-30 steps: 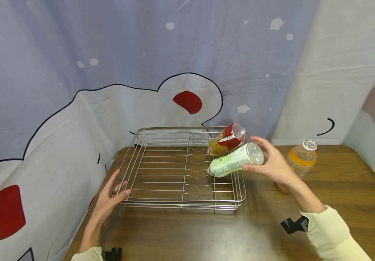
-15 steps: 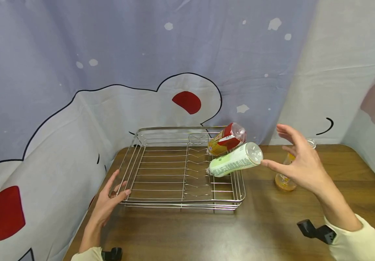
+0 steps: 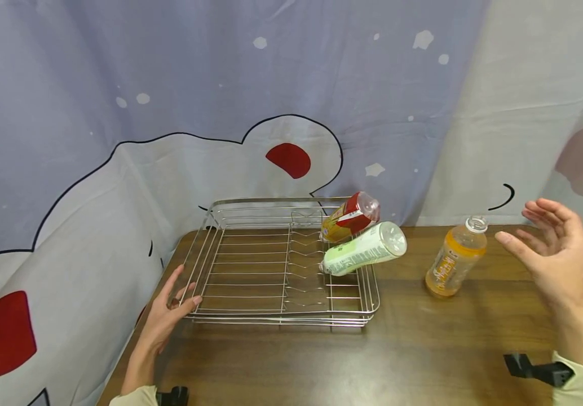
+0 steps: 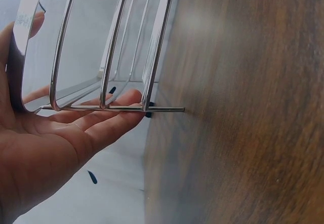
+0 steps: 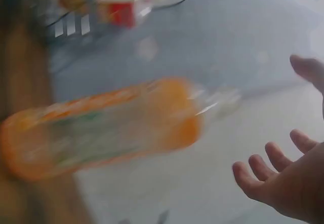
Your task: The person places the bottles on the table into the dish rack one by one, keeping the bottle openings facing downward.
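A big cloth hangs at 12 o'clock behind a brown table. On the table sits a wire rack. The right hand is up at the rack's 3 o'clock, thumb and fingers apart. The left hand is clamped on the rack's 8 o'clock corner. The green bottle tips in the rack, its bottom up toward 2 o'clock. The orange bottle stands between the rack and the right hand. The red and yellow bottle leans just beside the green one, at its 11 o'clock
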Demonstrator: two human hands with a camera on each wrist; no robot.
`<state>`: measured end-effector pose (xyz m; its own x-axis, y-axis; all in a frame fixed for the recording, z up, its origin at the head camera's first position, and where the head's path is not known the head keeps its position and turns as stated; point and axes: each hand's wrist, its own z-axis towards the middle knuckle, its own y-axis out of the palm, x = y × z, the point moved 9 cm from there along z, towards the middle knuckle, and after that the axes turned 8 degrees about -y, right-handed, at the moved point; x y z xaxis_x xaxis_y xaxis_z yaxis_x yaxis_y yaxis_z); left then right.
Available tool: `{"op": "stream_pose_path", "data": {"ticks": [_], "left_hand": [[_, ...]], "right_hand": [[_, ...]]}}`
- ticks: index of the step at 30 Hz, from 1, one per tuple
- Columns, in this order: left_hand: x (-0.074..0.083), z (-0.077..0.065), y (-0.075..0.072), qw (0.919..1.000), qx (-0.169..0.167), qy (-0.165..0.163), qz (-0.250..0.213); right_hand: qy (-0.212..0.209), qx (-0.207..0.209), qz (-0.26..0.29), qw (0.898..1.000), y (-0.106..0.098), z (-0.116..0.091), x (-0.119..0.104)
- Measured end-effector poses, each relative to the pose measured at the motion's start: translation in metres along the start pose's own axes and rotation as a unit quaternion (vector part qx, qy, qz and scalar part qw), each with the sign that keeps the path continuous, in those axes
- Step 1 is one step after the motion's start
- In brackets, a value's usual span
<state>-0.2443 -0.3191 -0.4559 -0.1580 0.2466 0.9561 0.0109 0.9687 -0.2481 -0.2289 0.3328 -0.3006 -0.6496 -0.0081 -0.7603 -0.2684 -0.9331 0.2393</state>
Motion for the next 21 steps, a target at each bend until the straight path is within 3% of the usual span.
{"op": "stream_pose_path", "data": {"ticks": [2,4,6,8,11,17,21], "left_hand": [[-0.001,0.001,0.0,1.0,-0.001,0.001,-0.001],[-0.001,0.001,0.0,1.0,-0.002,0.002,-0.001],[-0.001,0.001,0.0,1.0,-0.002,0.003,-0.002],[-0.001,0.001,0.0,1.0,-0.002,0.004,-0.004],[0.0,0.0,0.001,1.0,-0.003,0.002,-0.006],[0.002,-0.001,0.002,1.0,-0.001,0.001,0.0],[0.002,-0.002,0.001,1.0,0.0,0.0,-0.004]], "right_hand": [[0.039,-0.022,-0.012,0.999,-0.011,-0.007,0.025],[0.081,-0.069,-0.057,0.993,-0.018,-0.016,0.051],[0.125,-0.123,-0.131,0.976,-0.023,-0.027,0.074],[0.161,-0.174,-0.194,0.952,-0.025,-0.037,0.095],[0.189,-0.222,-0.249,0.924,-0.026,-0.048,0.118],[0.203,-0.253,-0.263,0.908,-0.017,-0.059,0.139],[0.206,-0.263,-0.261,0.906,-0.011,-0.065,0.148]]}}
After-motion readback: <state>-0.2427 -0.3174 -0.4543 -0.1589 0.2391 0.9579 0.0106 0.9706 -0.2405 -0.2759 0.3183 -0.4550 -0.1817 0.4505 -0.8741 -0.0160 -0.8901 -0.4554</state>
